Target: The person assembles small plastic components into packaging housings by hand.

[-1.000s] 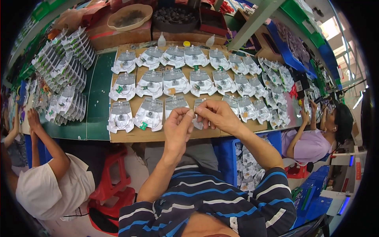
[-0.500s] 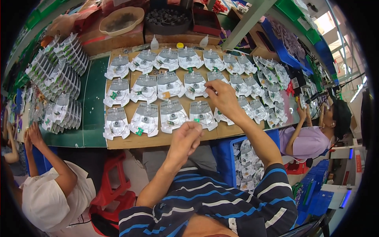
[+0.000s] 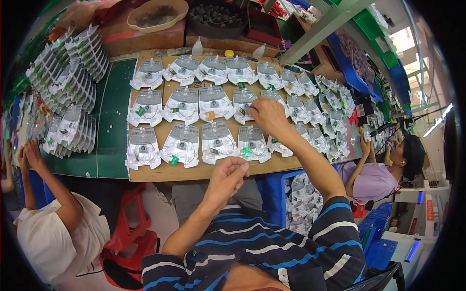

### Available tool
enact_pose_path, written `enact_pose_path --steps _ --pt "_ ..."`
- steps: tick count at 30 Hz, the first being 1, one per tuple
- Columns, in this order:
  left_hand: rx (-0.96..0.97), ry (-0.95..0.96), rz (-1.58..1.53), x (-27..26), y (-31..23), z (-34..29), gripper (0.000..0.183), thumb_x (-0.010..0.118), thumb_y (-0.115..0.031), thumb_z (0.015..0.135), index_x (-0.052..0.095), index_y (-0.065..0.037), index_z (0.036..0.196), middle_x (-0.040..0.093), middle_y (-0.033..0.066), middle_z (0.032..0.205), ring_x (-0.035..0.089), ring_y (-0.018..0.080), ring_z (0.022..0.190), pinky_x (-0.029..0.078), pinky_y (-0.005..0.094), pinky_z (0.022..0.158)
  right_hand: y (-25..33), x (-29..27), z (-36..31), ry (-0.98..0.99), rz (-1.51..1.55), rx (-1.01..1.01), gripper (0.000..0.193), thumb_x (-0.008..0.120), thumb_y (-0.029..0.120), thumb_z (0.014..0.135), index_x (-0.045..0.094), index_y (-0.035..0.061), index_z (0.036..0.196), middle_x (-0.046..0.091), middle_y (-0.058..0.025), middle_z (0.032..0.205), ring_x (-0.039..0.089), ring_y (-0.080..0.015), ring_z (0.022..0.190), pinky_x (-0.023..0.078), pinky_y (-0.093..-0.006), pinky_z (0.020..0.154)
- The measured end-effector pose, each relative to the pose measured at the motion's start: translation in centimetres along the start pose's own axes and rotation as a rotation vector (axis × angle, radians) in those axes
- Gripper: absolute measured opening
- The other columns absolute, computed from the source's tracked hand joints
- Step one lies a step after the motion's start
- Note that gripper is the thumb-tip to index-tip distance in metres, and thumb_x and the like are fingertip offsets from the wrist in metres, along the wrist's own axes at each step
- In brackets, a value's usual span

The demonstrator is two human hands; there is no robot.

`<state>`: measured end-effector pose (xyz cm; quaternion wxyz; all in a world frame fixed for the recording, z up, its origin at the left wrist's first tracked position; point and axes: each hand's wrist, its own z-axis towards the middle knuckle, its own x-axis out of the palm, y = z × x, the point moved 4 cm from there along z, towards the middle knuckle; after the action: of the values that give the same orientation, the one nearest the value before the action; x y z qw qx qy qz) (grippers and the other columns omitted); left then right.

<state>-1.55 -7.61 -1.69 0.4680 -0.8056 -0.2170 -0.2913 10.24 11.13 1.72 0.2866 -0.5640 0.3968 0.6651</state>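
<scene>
Rows of grey-and-white plastic housings with thin wires and small circuit boards lie on a cardboard sheet (image 3: 170, 173). My right hand (image 3: 271, 116) reaches over the middle row, its fingertips pinched at the lower right of one housing (image 3: 242, 99). What they grip, if anything, is hidden. My left hand (image 3: 227, 180) hovers at the cardboard's front edge with curled fingers and thumb together; nothing can be made out in them. Just beyond it lies a housing with a green board (image 3: 251, 145). Another green board (image 3: 173, 160) sits on a front-row housing to the left.
Stacked housings (image 3: 63, 77) stand on the green table at left. Behind the rows are a white dropper bottle (image 3: 197, 47), a yellow cap (image 3: 229, 53) and a black basin of dark parts (image 3: 216, 20). A blue crate of housings (image 3: 272, 194) stands right of my lap. Co-workers sit on both sides.
My view has shifted slightly. My right hand stays at the same middle-row housing, fingertips now more curled over it. My left hand has drawn slightly back from the front-row green board.
</scene>
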Motion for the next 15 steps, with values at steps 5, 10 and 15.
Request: enact_pose_path --steps 5,10,15 --pt "0.02 0.004 0.006 0.3 0.5 -0.7 0.022 0.061 -0.02 0.095 0.055 -0.003 0.107 0.057 0.0024 0.086 0.043 0.0022 0.058 0.028 0.0162 0.041 -0.1 0.0 -0.4 -0.011 0.001 -0.028 0.025 0.066 0.025 0.084 0.069 -0.0003 0.084 0.064 -0.0192 0.083 0.064 -0.0388 0.077 0.05 -0.0478 0.068" --pt "0.007 -0.008 -0.087 0.4 0.8 -1.1 0.021 0.059 -0.022 0.097 0.055 -0.002 0.104 0.057 0.0024 0.085 0.041 0.0023 0.056 0.027 0.0165 0.039 1.6 -3.6 -3.3 -0.104 0.141 -0.022 0.029 0.067 0.028 0.086 0.069 -0.0003 0.087 0.066 -0.0172 0.081 0.064 -0.0352 0.074 0.05 -0.0437 0.067" --pt "-0.022 0.03 -0.227 0.7 1.9 -0.6 0.021 0.057 -0.023 0.098 0.054 -0.003 0.097 0.056 0.0023 0.084 0.04 0.0035 0.054 0.026 0.0168 0.038 4.9 -4.4 -11.1 0.365 0.75 -0.001 0.024 0.067 0.012 0.089 0.065 0.0002 0.11 0.069 -0.0065 0.083 0.065 -0.0111 0.077 0.051 -0.0251 0.066"
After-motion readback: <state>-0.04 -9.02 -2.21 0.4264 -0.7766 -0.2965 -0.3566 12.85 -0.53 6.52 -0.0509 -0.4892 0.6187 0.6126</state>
